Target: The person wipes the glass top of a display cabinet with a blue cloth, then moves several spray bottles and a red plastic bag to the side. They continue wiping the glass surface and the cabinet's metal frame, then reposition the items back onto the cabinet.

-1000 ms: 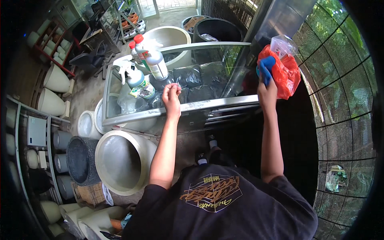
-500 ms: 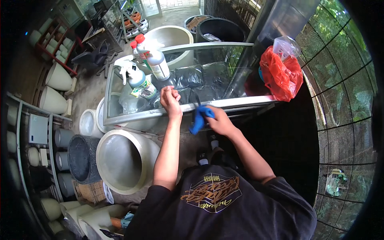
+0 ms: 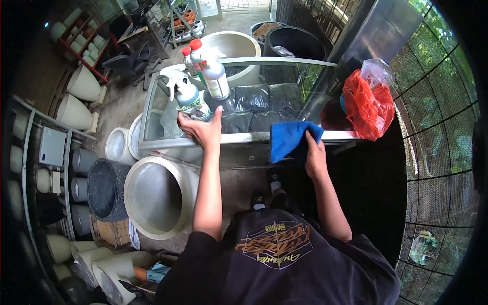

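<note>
My left hand (image 3: 202, 131) is open at the front edge of the glass case (image 3: 244, 138), thumb and fingers spread. Just beyond it stands a spray bottle (image 3: 194, 105) with a white trigger head; whether my fingers touch it I cannot tell. My right hand (image 3: 316, 158) pinches a blue cloth (image 3: 290, 142), which hangs spread over the case's front rim. Behind the spray bottle are a pale bottle (image 3: 217, 84) with a red cap and another red-capped bottle (image 3: 186, 60), partly hidden. Black plastic packs (image 3: 252, 97) show through the glass top.
A red plastic bag (image 3: 367, 107) sits on the case's right end, beside a wire mesh wall (image 3: 437, 142). Large pale pots (image 3: 152, 198) and a dark rough pot (image 3: 104, 189) stand at the left. Beyond the case are a big round pot (image 3: 229, 43) and a black tub (image 3: 300, 43).
The blue cloth, bunched up before, is now spread out, and my right hand has moved right with it. My left hand has opened from a closed fist and shifted left toward the spray bottle.
</note>
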`<state>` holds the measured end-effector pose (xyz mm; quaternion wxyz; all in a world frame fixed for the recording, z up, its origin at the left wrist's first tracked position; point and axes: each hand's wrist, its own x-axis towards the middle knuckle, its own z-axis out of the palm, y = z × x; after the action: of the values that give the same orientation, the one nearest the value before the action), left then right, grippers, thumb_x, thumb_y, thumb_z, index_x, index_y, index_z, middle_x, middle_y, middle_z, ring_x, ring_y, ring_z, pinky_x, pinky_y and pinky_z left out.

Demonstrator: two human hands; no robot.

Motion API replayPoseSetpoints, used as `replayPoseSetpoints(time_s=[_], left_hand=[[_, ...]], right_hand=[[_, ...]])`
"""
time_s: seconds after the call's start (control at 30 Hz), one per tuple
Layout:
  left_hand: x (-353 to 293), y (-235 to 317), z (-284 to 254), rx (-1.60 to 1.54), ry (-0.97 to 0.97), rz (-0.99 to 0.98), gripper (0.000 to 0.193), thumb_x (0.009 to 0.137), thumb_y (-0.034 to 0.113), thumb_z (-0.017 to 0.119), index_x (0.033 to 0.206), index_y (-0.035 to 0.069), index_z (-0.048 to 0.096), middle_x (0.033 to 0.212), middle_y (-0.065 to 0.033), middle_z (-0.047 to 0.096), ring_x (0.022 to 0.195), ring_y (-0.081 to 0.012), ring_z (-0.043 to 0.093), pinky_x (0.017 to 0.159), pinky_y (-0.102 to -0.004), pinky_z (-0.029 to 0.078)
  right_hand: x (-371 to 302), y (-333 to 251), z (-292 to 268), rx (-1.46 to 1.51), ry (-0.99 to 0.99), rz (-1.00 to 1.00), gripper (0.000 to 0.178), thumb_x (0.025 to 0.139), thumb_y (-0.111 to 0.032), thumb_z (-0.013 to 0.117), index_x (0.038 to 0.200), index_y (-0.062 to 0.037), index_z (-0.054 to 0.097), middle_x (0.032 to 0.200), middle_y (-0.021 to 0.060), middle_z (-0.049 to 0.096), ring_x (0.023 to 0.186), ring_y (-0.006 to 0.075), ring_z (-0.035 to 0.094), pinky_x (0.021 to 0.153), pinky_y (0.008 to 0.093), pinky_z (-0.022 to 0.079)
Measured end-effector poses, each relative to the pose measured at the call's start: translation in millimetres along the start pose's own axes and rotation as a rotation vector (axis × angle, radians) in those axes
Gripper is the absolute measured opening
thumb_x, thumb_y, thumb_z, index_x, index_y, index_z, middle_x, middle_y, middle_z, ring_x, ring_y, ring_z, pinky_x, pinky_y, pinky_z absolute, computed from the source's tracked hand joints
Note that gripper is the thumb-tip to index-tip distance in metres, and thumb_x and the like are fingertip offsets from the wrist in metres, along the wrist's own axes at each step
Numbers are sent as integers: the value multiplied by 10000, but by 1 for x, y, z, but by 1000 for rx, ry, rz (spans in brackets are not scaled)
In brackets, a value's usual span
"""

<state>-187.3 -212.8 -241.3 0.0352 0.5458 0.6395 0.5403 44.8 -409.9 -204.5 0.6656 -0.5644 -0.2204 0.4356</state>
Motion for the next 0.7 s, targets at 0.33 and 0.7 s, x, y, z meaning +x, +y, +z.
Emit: replayPoseSetpoints(time_s=[0.33,0.7], left_hand=[[41,-47,-17,-60,44,-60,719,744,324,846,1198,-57,439,1108,-288,583,1066,-461,570,921,-530,438],[52,-32,-54,101,-14,-28,1215,751,381,862,1516,-105,53,1481,-341,221,1380,-480,231,1156,-574,183]], right_hand=[[63,55,26,-388,50,-247,287,1038,-244,547,1100,11,666,929,0,647,896,84,547,830,264,450],[56,38,27,-309,11,-125,309,1027,-261,555,1119,14,663,966,23,665,903,104,575,834,284,465]])
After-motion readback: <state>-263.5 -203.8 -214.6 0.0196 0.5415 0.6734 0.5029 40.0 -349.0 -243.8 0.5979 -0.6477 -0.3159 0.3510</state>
